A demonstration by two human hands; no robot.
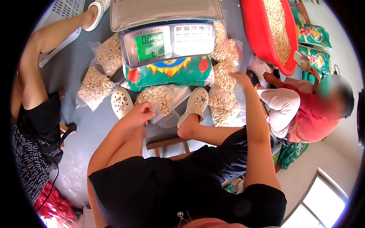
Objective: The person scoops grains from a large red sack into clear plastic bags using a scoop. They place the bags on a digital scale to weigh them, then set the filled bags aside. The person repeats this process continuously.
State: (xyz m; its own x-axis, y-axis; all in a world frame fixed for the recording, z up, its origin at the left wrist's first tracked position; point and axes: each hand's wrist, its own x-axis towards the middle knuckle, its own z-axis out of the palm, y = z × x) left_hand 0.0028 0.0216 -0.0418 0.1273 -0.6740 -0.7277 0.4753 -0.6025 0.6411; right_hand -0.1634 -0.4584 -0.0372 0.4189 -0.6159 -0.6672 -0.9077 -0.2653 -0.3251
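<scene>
My left hand [142,114], its fingers curled in, is above a clear plastic bag of pale seeds [155,98] between my clogs; I cannot tell whether it holds anything. Stretched to the right, my right hand [241,78] is over the edge of a stack of clear bags of seeds [223,88]; its fingertips overlap the bags, and contact is unclear. A digital scale [166,45] with a lit green display and a bare steel pan stands ahead. A green printed sack [171,74] lies just before it. More seed bags [95,87] lie left of the scale.
To the right, a person in red [308,119] holds a metal scoop [302,61] beside a red tub [253,34] of seeds. Another person's bare leg [37,68] is at left, near a white plastic basket [61,28]. Green packages [315,35] lie beyond the tub. My clogs [196,102] flank the near bag.
</scene>
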